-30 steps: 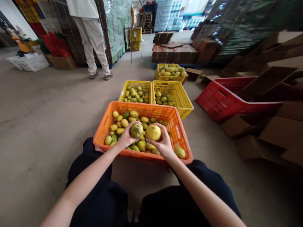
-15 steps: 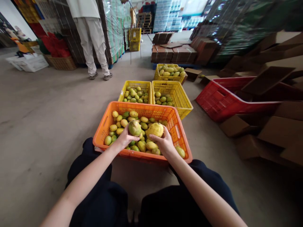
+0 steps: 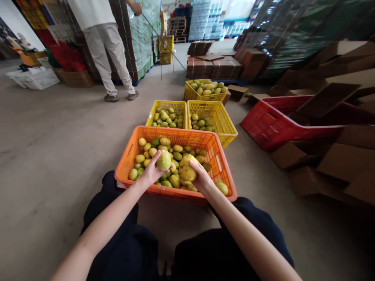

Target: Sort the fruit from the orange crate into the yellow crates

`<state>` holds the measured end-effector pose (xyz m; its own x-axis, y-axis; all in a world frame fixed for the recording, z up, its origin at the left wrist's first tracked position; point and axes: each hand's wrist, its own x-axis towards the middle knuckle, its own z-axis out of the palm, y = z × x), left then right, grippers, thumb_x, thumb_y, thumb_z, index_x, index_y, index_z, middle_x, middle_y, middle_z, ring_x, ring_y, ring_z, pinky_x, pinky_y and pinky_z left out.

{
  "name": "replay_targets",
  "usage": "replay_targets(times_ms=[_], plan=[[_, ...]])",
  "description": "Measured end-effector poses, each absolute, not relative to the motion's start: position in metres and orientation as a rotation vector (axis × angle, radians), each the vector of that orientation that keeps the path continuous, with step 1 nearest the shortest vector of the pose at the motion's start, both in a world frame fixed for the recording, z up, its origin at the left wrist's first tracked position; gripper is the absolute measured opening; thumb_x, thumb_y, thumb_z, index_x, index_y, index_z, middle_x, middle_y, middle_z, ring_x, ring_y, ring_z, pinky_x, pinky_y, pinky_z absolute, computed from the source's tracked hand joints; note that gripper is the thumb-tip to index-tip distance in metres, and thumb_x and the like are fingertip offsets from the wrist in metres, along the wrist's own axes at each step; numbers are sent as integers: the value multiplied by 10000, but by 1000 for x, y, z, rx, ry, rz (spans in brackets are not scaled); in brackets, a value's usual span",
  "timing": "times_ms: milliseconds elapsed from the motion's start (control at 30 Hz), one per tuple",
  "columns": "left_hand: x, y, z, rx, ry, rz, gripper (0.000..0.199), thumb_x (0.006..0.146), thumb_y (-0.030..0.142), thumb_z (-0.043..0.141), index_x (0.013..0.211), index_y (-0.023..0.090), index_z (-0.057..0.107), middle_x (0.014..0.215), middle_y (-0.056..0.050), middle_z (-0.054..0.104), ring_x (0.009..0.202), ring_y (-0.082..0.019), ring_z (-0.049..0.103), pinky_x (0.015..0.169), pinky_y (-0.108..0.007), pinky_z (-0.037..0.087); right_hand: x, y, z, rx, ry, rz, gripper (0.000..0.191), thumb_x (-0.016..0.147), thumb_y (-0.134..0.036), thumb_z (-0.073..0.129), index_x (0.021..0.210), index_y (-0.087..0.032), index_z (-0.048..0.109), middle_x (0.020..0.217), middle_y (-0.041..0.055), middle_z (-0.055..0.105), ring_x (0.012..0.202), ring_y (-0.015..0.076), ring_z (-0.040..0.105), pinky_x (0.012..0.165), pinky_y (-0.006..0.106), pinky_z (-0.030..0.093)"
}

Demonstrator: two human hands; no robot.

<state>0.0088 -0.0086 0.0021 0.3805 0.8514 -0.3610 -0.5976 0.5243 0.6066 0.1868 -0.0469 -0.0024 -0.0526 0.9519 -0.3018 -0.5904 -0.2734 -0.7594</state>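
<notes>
Over an orange crate (image 3: 219, 166) holding many green and yellow fruits, both hands are raised. My left hand (image 3: 152, 170) is closed round a green-yellow fruit (image 3: 164, 160). A larger yellow fruit (image 3: 187, 168) with dark spots is gripped by my right hand (image 3: 200, 174), thumb on its upper side. The two held fruits are close together but apart. One yellow-green fruit (image 3: 222, 187) lies alone in the crate's near right corner.
Beyond the orange crate are two yellow crates (image 3: 171, 102) (image 3: 230, 130) and a further full one (image 3: 205, 97). A red crate (image 3: 263, 125) and cardboard boxes (image 3: 336, 160) stand right. At the back left, a person (image 3: 107, 50) holds a thin pole.
Both fruits have been turned in my hands, the right one also shifting slightly left and down. The far yellow crate has moved slightly left, and the person leans left with a hand on the pole.
</notes>
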Motion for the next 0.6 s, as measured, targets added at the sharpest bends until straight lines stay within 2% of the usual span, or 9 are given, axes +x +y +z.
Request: replay_targets(times_ms=[100, 200, 433, 600], plan=[[6, -6, 3, 383, 682, 931, 388, 859, 540, 581, 876, 154, 615, 729, -44, 666, 563, -159, 639, 482, -243, 495, 188, -45, -1, -914, -484, 1704, 370, 646, -443, 810, 892, -233, 629, 780, 17, 729, 751, 242, 706, 626, 366, 597], [5, -6, 5, 374, 673, 903, 423, 894, 545, 523, 850, 136, 624, 739, -73, 678, 641, -186, 676, 524, -252, 521, 189, -42, 2, -940, -390, 1783, 366, 747, -538, 701, 859, -195, 643, 701, 45, 724, 703, 248, 718, 598, 359, 597], [12, -9, 10, 437, 735, 877, 376, 884, 493, 571, 987, 142, 658, 874, -80, 703, 839, -235, 701, 626, -307, 570, 183, -39, 5, -940, -325, 1844, 351, 799, -524, 640, 856, -178, 653, 737, 73, 739, 796, 284, 739, 667, 398, 605], [11, -10, 10, 425, 687, 885, 366, 859, 494, 589, 876, 134, 654, 839, -85, 695, 790, -225, 692, 587, -293, 552, 180, -37, 5, -937, -278, 1786, 303, 792, -480, 651, 856, -183, 658, 750, 62, 740, 827, 272, 735, 702, 382, 604]])
